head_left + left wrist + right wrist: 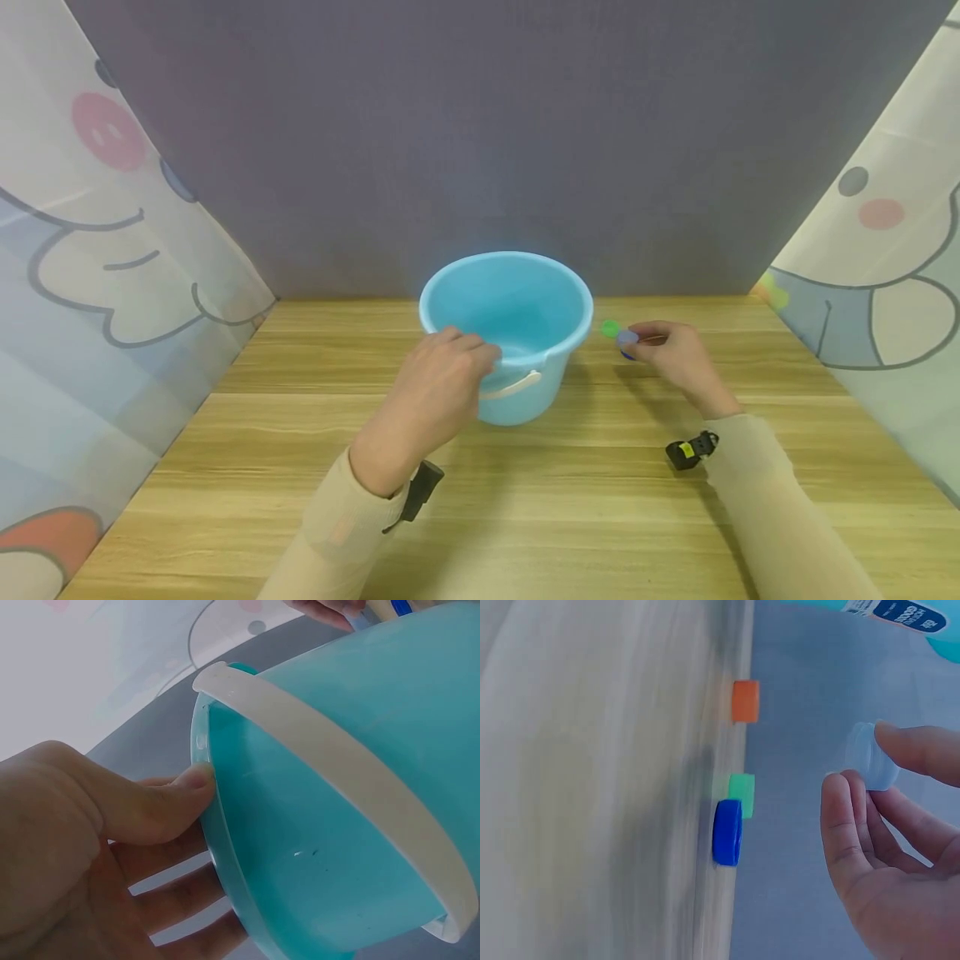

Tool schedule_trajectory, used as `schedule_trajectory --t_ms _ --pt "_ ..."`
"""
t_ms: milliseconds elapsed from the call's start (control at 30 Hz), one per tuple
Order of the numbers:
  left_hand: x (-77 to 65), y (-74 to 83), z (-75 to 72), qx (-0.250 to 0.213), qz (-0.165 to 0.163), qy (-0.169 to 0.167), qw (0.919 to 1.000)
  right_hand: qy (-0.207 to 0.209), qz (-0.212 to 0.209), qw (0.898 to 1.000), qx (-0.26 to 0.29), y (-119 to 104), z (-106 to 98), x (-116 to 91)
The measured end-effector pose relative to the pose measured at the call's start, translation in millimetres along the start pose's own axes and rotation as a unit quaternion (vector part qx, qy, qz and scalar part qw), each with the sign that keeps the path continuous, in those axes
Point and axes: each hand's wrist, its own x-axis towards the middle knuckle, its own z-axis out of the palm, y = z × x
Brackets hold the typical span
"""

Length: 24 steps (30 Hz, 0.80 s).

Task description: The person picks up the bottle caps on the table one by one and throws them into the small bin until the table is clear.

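Observation:
A light blue bucket (534, 406) with a white handle (330, 761) stands upright on the table. My left hand (442, 379) grips its near rim, the thumb (169, 806) on one side of the rim and the fingers on the other. To the right of the bucket, my right hand (678, 358) pinches a pale, translucent blue bottle cap (870, 756) between thumb and fingertips, raised off the table. Beneath it lie a dark blue cap (727, 832) and a green cap (741, 795). Farther along, an orange cap (745, 701) appears in the right wrist view; the bucket hides it in the head view.
The wood-grain table (570, 517) runs back to a dark grey panel (510, 125). Cartoon-printed curtains flank it at left (97, 275) and right (885, 250). A small black wrist camera (682, 454) hangs at the right wrist.

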Motion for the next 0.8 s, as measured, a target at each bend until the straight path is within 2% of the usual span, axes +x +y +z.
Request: schedule_trajectory --t_ms 200,500,800 --pt "-0.1 -0.6 0.1 -0.003 -0.001 0.001 1.0 -0.001 0.002 1.0 0.029 -8.5 3.8 -0.6" --pt "-0.3 -0.7 0.2 -0.005 -0.001 0.003 1.0 -0.006 -0.003 1.0 0.023 -20.4 8.3 -1.4" --pt "-0.2 -1.0 -0.6 -0.002 -0.001 -0.001 1.0 -0.007 0.004 0.999 0.05 -29.9 9.7 0.1"
